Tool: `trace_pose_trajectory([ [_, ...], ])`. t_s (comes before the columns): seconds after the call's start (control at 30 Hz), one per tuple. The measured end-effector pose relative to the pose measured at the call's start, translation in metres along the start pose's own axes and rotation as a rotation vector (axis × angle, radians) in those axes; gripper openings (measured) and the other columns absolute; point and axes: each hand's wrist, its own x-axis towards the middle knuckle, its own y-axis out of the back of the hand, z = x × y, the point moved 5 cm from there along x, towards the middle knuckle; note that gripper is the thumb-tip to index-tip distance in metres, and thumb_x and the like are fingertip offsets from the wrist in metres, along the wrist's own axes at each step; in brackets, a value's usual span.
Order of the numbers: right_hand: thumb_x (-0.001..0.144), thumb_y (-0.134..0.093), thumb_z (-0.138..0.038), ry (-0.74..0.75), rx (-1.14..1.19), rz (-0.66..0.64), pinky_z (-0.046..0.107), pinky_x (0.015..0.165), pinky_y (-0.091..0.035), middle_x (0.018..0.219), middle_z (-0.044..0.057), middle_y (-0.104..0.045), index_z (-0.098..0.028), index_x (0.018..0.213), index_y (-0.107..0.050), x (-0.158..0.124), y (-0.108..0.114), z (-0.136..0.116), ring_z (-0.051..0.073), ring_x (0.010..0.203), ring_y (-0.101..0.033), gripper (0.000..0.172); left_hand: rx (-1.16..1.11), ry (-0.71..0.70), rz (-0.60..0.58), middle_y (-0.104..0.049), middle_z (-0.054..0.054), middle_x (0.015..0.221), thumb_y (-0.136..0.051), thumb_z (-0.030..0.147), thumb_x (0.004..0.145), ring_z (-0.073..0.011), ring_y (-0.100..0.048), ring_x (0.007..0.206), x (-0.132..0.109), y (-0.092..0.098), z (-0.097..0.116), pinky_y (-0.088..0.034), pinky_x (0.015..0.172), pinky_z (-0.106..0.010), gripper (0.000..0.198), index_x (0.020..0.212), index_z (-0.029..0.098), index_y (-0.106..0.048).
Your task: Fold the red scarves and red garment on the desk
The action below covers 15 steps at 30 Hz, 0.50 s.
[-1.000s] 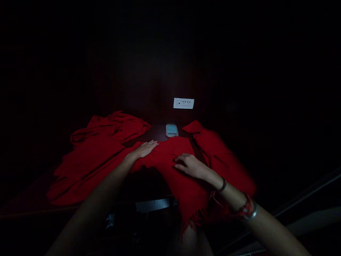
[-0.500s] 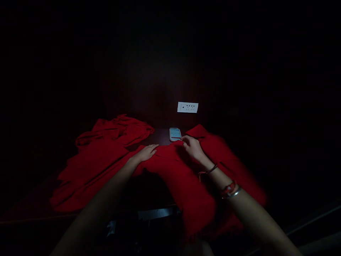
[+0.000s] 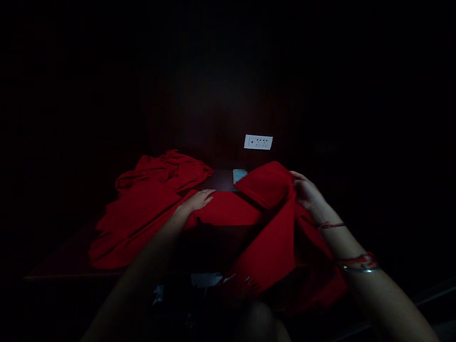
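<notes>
A red fringed cloth, like a shawl (image 3: 270, 237), lies partly on the dark table and partly raised at the right. My right hand (image 3: 308, 192) is closed on its lifted edge, and a fold drapes down from the fingers toward the table's front. My left hand (image 3: 199, 199) lies flat on the red cloth near the table's middle, fingers stretched out. Behind the raised fold is a phone (image 3: 239, 176), partly covered by the cloth. The fringe hangs over the front edge near a knee.
Crumpled red cloth (image 3: 167, 171) is heaped at the back left, with a smoother folded red piece (image 3: 137, 213) in front. A white socket plate (image 3: 258, 142) is on the dark wall. Pale items (image 3: 206, 280) show below the table edge. Surroundings are very dark.
My right hand has moved right and lifted the cloth's edge, which now hides part of the phone. My left hand stays pressed on the cloth. The view has shifted slightly.
</notes>
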Motion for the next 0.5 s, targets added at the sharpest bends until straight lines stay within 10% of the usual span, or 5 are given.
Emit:
trace_pose_trajectory([
  [0.1,0.062,-0.035,-0.004,-0.054,-0.16,0.355,0.023,0.054,-0.043,0.069,0.0,-0.05,-0.017,0.114,-0.038,0.022,0.082,-0.002,0.01,0.055,-0.049,0.054,0.031,-0.015,-0.002,-0.043,-0.011,0.121,-0.028,0.027,0.081,-0.0162,-0.038,0.111,0.001,0.0,-0.002,-0.028,0.094,-0.026,0.043,0.118,0.007,-0.04],
  [0.2,0.065,-0.044,-0.012,-0.02,-0.548,0.435,0.03,0.064,-0.043,0.092,0.01,-0.049,-0.016,0.113,-0.042,0.023,0.106,0.002,0.017,0.075,-0.051,0.049,0.08,-0.006,-0.02,-0.041,-0.009,0.123,-0.027,0.023,0.082,-0.0155,-0.036,0.113,0.003,-0.001,-0.005,-0.026,0.095,-0.027,0.041,0.118,0.01,-0.041],
  [0.33,0.069,-0.049,-0.037,0.162,-1.302,0.141,0.048,0.079,-0.033,0.12,0.013,-0.031,-0.024,0.117,-0.04,0.015,0.061,0.016,0.032,0.107,-0.034,0.05,0.159,0.071,-0.145,-0.033,-0.005,0.129,-0.027,0.009,0.078,-0.0166,-0.032,0.116,0.001,-0.002,-0.009,-0.026,0.095,-0.029,0.045,0.12,0.018,-0.04],
  [0.5,0.07,-0.051,-0.037,0.191,-1.596,-0.212,0.043,0.076,-0.036,0.113,0.013,-0.043,-0.024,0.118,-0.036,0.02,0.02,0.038,0.029,0.1,-0.043,0.053,0.218,0.18,-0.206,-0.03,-0.005,0.131,-0.023,0.007,0.079,-0.0181,-0.032,0.116,-0.023,0.007,-0.018,-0.028,0.093,-0.03,0.049,0.124,0.022,-0.033],
])
